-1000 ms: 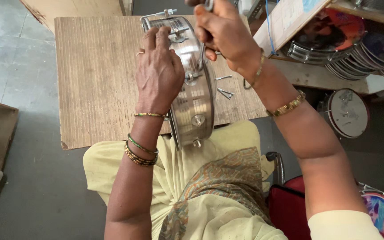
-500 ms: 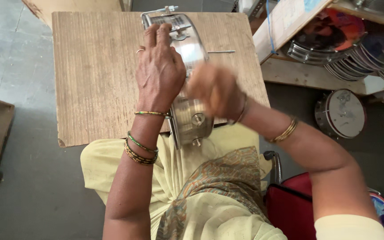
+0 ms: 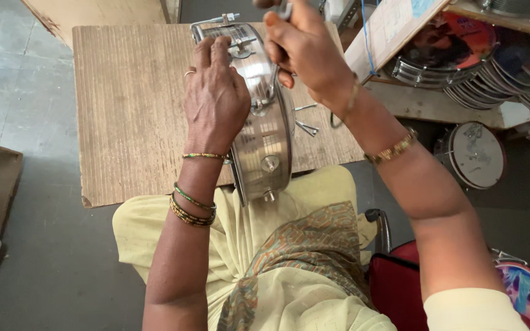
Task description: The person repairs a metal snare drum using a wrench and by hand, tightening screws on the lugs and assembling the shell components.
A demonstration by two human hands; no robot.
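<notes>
A shiny metal drum shell [image 3: 265, 144] stands on its edge between my lap and a wooden board [image 3: 130, 110]. My left hand [image 3: 216, 101] lies flat over the shell's left side and steadies it. Over the far top of the shell, my right hand [image 3: 305, 52] is closed around a small metal tool [image 3: 283, 9], most of it hidden by the fingers. Two loose metal rods [image 3: 305, 119] lie on the board just right of the shell.
A stack of finished drums [image 3: 461, 55] leans on a shelf at the upper right. One small drum [image 3: 473, 153] sits on the floor to the right, and a colourful one [image 3: 529, 288] at the lower right. A red seat [image 3: 400, 288] stands beside me.
My right hand dropped to the shell's near side half a second ago, then rose again to the far top with the tool. My left hand has stayed on the shell.
</notes>
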